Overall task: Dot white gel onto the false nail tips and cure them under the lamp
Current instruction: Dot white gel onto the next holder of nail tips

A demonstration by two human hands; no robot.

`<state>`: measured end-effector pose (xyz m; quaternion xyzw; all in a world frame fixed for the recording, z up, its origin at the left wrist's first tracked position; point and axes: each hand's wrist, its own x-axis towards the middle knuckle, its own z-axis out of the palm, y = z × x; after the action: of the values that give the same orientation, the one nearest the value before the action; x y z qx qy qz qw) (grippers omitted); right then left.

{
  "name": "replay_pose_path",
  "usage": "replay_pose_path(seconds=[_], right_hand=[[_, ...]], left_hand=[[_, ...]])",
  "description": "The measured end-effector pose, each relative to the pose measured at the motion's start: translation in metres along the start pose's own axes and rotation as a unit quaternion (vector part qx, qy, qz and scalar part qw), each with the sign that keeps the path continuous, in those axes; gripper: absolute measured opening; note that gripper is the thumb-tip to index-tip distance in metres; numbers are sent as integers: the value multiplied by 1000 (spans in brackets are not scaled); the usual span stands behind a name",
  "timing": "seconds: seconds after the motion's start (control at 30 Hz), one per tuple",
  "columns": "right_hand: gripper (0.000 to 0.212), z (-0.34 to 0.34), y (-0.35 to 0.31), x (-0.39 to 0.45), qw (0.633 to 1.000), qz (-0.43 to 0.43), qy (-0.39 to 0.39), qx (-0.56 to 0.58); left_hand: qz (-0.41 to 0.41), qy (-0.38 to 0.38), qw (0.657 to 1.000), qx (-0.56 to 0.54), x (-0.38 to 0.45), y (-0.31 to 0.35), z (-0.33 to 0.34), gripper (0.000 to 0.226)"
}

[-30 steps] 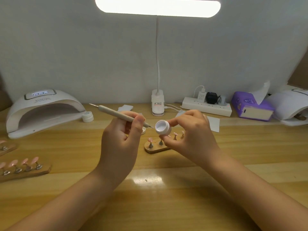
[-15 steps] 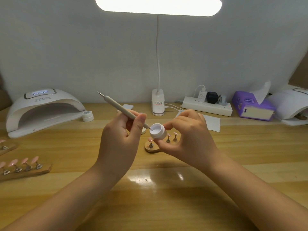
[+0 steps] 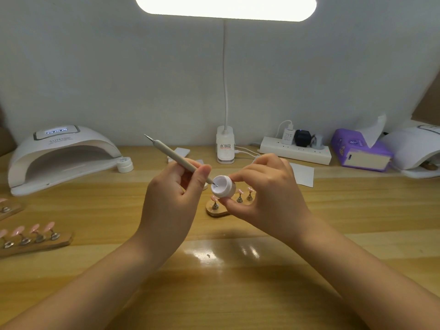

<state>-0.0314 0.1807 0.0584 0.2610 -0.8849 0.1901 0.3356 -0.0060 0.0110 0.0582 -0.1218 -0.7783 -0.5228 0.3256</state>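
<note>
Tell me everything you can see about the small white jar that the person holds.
The small white jar is round, looks like plastic, and has no lid on. It is tilted, its mouth facing the left hand, and white gel shows inside. The right hand pinches it between thumb and fingers, above the wooden nail stand. The metal tip of the dotting pen, held by the left hand, dips into its opening.

Right hand (image 3: 266,191) is covering most of the center nail stand (image 3: 217,210); only three tips are showing. Left-edge stand (image 3: 9,208) is getting cropped. Second lamp (image 3: 414,151) is running off right. Cure lamp (image 3: 62,156) display text is too blurred to read.
</note>
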Motion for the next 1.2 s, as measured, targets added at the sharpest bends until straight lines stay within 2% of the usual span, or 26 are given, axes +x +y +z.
replay_pose_path(seconds=[0.47,0.6,1.2], right_hand=[[32,3,0,-2,1000,-10,4,-3],[31,4,1,-2,1000,-10,4,-4],[30,4,1,-2,1000,-15,5,-2]], left_hand=[[-12,-17,1000,18,-1,-2,1,21],[-15,-19,999,26,-1,-3,0,15],[-15,-30,999,37,-2,-6,1,15]])
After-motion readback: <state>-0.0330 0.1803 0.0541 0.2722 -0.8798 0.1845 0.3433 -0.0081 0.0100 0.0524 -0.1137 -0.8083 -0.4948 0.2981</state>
